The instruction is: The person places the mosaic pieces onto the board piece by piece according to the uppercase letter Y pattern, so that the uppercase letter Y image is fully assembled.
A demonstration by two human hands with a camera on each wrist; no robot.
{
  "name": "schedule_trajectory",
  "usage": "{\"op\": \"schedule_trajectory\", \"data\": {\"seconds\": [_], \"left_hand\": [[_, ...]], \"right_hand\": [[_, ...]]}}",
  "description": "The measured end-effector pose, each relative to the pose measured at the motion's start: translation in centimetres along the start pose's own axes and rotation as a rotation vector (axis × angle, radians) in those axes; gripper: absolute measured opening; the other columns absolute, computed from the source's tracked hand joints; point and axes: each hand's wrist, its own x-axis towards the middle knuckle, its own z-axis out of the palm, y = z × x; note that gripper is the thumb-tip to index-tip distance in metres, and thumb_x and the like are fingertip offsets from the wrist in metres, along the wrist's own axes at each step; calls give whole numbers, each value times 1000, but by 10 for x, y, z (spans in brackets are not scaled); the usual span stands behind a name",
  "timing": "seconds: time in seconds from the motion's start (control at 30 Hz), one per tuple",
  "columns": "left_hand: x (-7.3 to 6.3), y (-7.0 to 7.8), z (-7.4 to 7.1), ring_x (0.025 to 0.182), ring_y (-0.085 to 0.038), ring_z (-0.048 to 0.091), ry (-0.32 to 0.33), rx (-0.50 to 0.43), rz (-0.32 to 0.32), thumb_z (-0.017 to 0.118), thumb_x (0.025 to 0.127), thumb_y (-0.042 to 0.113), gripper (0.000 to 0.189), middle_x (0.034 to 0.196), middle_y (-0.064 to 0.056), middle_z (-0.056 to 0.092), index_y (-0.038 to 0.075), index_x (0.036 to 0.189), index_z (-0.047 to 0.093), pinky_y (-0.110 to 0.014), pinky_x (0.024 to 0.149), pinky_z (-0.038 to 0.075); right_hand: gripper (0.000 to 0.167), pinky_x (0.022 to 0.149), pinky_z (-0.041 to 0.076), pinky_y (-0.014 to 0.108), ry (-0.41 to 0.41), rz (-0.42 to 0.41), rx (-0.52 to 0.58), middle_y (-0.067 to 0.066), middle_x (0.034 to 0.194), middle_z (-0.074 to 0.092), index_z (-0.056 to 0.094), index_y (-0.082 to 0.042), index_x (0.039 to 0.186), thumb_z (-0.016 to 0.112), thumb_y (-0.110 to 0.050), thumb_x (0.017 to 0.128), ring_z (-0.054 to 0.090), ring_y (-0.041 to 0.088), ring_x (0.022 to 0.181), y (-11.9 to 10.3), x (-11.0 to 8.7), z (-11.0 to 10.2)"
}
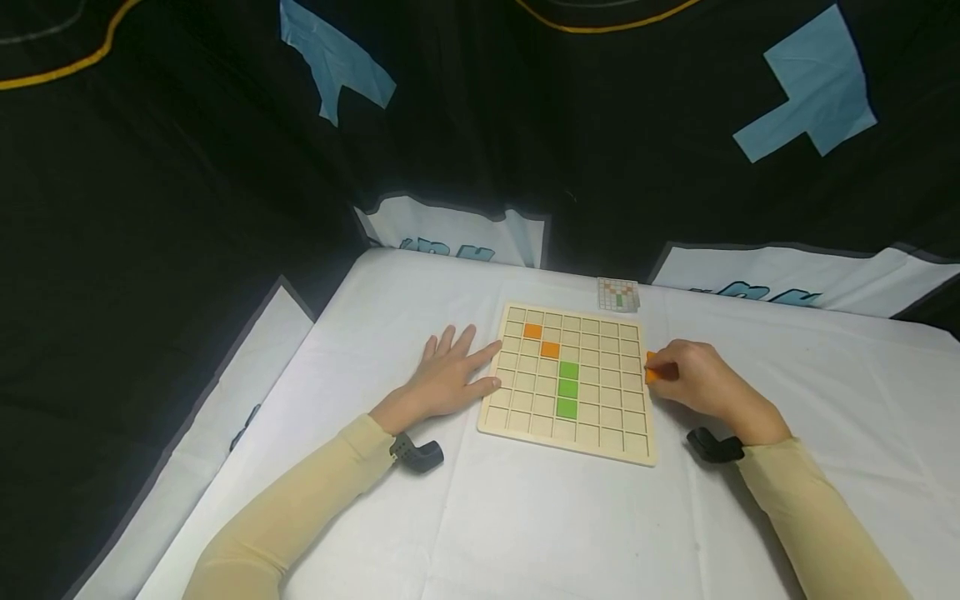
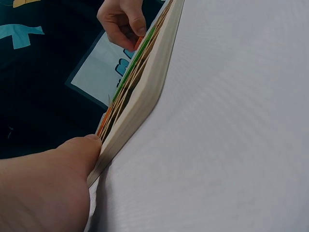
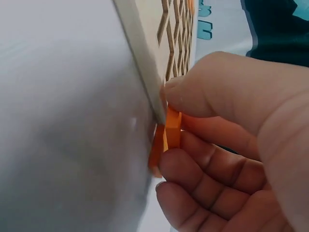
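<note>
A pale wooden grid board (image 1: 611, 442) lies on the white table, with two orange tiles (image 1: 550, 350) in a diagonal and a column of 3 green tiles (image 1: 567, 389) in its cells. My left hand (image 1: 442, 375) is spread flat, its thumb and index finger touching the board's left edge. Just off the right edge, my right hand (image 1: 693, 379) pinches an orange tile (image 3: 174, 128) between thumb and fingers. A second orange tile (image 3: 156, 152) shows right behind it, low beside the board; whether the fingers touch that one I cannot tell.
Beyond the board's top edge lies a small pattern card (image 1: 618, 295) printed with a coloured grid. White cloth (image 1: 555, 525) covers the table. Dark fabric with blue patches (image 1: 813, 87) hangs behind the far edge.
</note>
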Motion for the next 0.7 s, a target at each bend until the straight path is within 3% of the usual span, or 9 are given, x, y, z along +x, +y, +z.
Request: {"op": "schedule_trajectory", "data": {"seconds": [0.53,0.63,0.7], "left_hand": [[1,-2,2,157,-50,-1,-3,-2,1,45,103,57,67,171,-21,9,30,162,29,-68,125,0],[1,-3,3,157,-50,-1,-2,1,1,45,103,57,67,171,-21,9,30,162,29,-68,125,1],[2,-3,3,157,-50,-1,-1,1,2,45,103,57,67,171,-21,9,30,162,29,-68,125,1]], "right_hand": [[19,71,50,30,-16,-91,5,11,91,72,78,3,99,76,-1,81,56,19,79,-22,35,1],[5,70,46,30,-21,-129,-6,6,82,68,77,-4,85,74,-1,82,52,18,77,-26,42,3],[12,69,42,29,-24,-157,-12,2,74,60,71,-9,74,73,-1,82,48,17,75,-28,46,4]]}}
